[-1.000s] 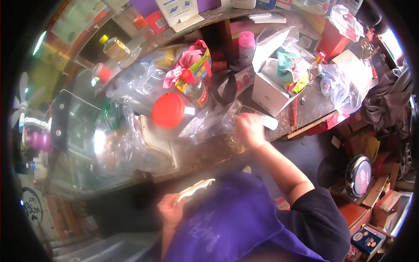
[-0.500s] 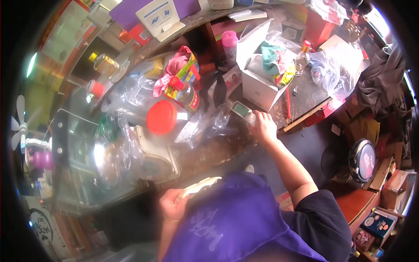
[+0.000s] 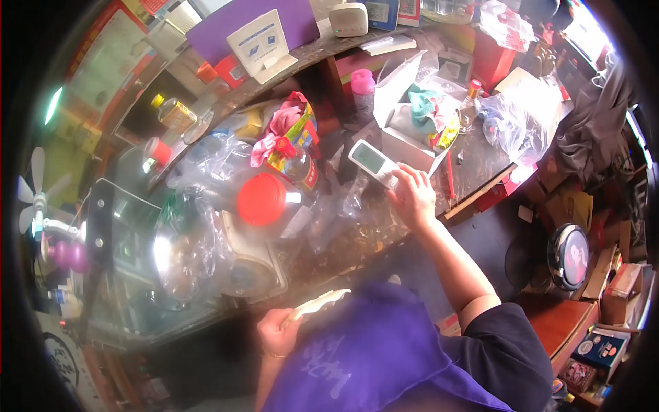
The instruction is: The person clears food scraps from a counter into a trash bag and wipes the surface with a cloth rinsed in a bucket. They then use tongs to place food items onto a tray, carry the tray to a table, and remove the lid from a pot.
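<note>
Smooth plastic on the remote control (image 3: 375, 163); glossy plastic on the red jar lid (image 3: 261, 199); crinkled, shiny plastic bag (image 3: 513, 127) near the worktop (image 3: 475, 172)'s right edge; matt cloth apron (image 3: 371, 336).

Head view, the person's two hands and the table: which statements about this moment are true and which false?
1. The right hand holds a white remote. True.
2. The left hand is empty. False: it grips a pale, wavy-edged item.
3. In the picture, the round red lid is left of the white box. True.
4. The remote's screen is turned away from the camera. False: it is turned toward it.
5. The white box is closed. False: its flap stands open.
</note>
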Demonstrator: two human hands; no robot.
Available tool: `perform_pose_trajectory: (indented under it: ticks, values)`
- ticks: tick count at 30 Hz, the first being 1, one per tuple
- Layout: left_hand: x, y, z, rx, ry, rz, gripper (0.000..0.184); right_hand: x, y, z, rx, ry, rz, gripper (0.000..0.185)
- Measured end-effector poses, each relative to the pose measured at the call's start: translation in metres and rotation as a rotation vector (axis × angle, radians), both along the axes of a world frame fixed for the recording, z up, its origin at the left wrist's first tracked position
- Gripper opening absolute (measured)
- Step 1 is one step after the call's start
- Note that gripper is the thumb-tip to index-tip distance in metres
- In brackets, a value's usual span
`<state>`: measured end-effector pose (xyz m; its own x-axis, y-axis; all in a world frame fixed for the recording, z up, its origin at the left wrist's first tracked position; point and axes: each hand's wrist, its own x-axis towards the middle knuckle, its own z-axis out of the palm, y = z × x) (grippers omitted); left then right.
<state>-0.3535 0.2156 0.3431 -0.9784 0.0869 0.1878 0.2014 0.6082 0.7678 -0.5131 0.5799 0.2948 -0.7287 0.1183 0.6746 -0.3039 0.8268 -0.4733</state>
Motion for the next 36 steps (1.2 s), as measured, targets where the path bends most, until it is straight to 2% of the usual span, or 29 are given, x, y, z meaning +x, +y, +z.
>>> perform_pose_trajectory:
  ticks: [11,17,19,26,32,36]
  values:
    - [0.007,-0.006,-0.003,0.007,0.007,0.034,0.021,-0.011,-0.009,0.007,0.002,0.043,0.012,0.041]
    - [0.008,-0.007,-0.006,-0.003,0.006,0.046,0.021,-0.020,-0.007,0.007,-0.006,0.022,-0.018,0.048]
    - [0.008,-0.007,-0.005,0.007,0.000,0.043,0.021,-0.020,-0.008,0.010,-0.107,0.072,0.020,0.051]
    - [0.006,-0.006,-0.006,0.019,-0.016,0.028,0.021,-0.014,-0.010,0.023,-0.023,0.004,-0.038,0.058]
    - [0.004,-0.006,-0.006,0.005,0.007,0.010,0.021,-0.012,-0.008,0.038,-0.023,0.080,-0.008,0.057]
    - [0.004,-0.005,-0.007,-0.010,-0.003,0.047,0.018,-0.013,-0.013,0.053,-0.052,0.210,0.009,0.066]
